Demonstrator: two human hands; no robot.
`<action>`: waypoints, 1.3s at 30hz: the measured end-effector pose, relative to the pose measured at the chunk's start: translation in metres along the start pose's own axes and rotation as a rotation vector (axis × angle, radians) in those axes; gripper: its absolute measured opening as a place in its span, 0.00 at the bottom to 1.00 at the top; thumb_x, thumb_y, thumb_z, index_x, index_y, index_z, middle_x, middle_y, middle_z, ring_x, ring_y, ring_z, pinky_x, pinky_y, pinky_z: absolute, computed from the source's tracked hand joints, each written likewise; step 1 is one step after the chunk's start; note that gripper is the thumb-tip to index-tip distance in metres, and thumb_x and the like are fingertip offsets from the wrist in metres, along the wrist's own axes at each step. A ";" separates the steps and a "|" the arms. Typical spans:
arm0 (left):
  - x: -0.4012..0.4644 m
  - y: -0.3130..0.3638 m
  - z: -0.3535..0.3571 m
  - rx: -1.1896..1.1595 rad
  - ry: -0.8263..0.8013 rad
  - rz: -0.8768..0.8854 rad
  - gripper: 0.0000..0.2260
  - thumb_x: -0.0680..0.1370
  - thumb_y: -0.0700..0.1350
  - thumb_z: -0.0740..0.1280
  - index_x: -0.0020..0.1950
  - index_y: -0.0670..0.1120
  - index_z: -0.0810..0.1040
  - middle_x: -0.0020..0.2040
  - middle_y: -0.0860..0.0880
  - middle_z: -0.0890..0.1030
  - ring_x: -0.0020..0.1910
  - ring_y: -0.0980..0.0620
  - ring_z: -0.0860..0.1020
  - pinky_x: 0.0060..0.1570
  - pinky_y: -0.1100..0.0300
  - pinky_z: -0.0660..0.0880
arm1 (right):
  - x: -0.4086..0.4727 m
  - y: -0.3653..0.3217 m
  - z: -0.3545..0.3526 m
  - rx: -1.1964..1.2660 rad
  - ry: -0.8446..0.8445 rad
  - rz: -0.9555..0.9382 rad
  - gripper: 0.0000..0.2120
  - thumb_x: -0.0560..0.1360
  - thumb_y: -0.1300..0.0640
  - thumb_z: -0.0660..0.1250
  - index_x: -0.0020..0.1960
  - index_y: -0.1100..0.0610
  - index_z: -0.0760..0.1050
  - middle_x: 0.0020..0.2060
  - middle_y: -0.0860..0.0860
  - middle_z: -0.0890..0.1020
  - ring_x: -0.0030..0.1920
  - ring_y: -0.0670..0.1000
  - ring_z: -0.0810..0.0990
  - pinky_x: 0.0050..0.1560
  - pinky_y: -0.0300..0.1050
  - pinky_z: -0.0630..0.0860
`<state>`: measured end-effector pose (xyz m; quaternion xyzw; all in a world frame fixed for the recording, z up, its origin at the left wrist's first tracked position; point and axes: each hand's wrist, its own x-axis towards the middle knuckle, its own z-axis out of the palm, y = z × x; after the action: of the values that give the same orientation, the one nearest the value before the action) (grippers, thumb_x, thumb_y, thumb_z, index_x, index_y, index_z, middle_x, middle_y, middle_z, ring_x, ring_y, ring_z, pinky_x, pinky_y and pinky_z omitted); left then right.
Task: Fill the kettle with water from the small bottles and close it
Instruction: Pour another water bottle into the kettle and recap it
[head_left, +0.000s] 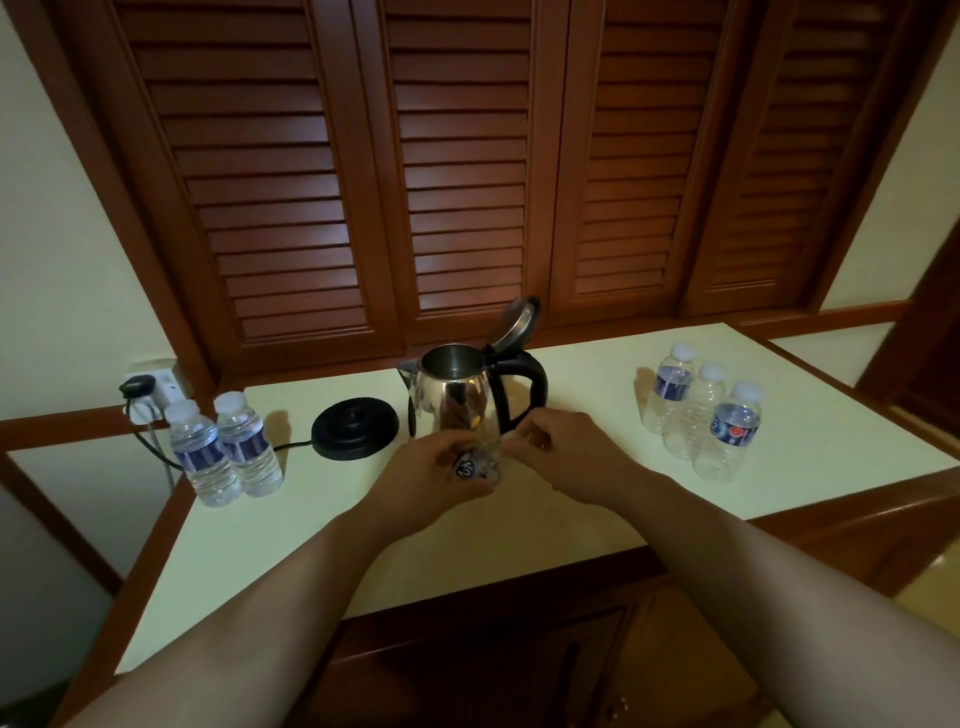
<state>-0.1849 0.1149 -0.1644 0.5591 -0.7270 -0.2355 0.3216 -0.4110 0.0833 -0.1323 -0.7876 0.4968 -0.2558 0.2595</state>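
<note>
A steel kettle (457, 395) with a black handle stands mid-table, off its base, its lid (514, 319) tipped up and open. In front of it my left hand (431, 478) grips a small water bottle (475, 467) round its body; only the blue label and a bit of clear plastic show. My right hand (558, 449) is closed at the bottle's top end, hiding the cap. Two full capped bottles (223, 452) stand at the left. Three capped bottles (701, 415) that look empty stand at the right.
The black kettle base (356, 427) lies left of the kettle, its cord running to a wall socket (150, 389). The cream table (545, 519) has a wooden rim. Louvred wooden shutters (462, 171) rise behind it.
</note>
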 end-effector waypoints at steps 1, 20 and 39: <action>0.001 0.002 0.004 -0.013 0.009 -0.003 0.24 0.73 0.52 0.78 0.68 0.54 0.77 0.56 0.60 0.80 0.51 0.67 0.78 0.47 0.75 0.75 | -0.001 0.003 -0.002 0.009 0.019 0.019 0.19 0.80 0.37 0.66 0.57 0.51 0.79 0.47 0.47 0.81 0.45 0.46 0.80 0.42 0.43 0.78; 0.060 0.027 0.085 -0.163 0.038 0.007 0.23 0.73 0.56 0.77 0.65 0.55 0.77 0.59 0.58 0.81 0.56 0.61 0.80 0.56 0.61 0.78 | -0.049 0.109 -0.022 -0.052 0.124 0.320 0.12 0.77 0.48 0.73 0.59 0.51 0.80 0.44 0.45 0.82 0.45 0.44 0.81 0.43 0.36 0.74; 0.138 0.053 0.187 -0.110 -0.016 -0.084 0.19 0.76 0.48 0.77 0.65 0.47 0.78 0.57 0.49 0.83 0.55 0.51 0.82 0.56 0.57 0.78 | -0.075 0.160 -0.027 -0.422 0.058 0.201 0.22 0.83 0.39 0.61 0.72 0.47 0.77 0.72 0.46 0.75 0.72 0.51 0.71 0.72 0.49 0.68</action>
<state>-0.3797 -0.0075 -0.2263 0.5686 -0.6915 -0.2925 0.3360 -0.5608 0.0887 -0.2296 -0.7633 0.6226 -0.1414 0.0988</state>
